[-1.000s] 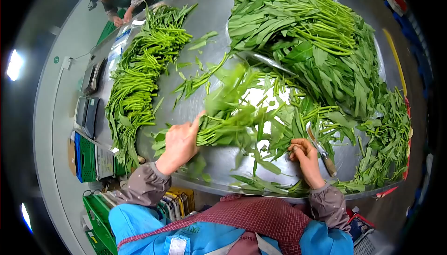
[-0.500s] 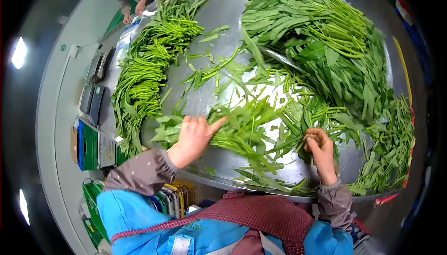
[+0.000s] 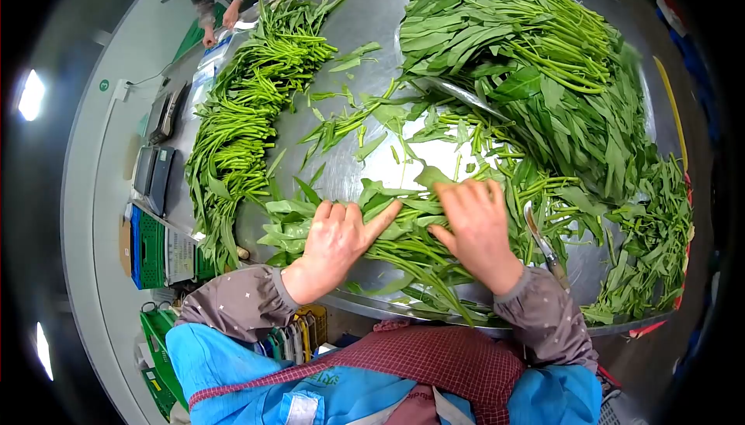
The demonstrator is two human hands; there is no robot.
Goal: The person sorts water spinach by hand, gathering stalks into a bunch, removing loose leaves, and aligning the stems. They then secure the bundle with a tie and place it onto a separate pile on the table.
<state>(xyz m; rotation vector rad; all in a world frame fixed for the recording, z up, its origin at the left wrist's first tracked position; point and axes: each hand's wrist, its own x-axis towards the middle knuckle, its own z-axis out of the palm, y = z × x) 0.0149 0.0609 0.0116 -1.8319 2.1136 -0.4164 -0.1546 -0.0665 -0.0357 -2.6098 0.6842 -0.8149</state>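
Observation:
A loose bunch of water spinach lies on the metal table in front of me, its leaves to the left and stems pointing down to the right. My left hand grips its leafy side, fingers curled over and thumb stretched along it. From the right, my right hand closes over the bunch, with fingertips partly hidden among leaves. Just right of that hand rests a small knife with a curved blade, among scattered stems. Cut stems and loose leaves lie beyond both hands.
A long row of bundled greens lines the left side. A large heap fills the far right, with a metal bar at its edge. Scales stand at left. Another person's hands work at the far left corner.
My right hand has moved left from the loose stems onto the bunch. The knife now shows where that hand was. My left hand has shifted slightly right, still on the bunch.

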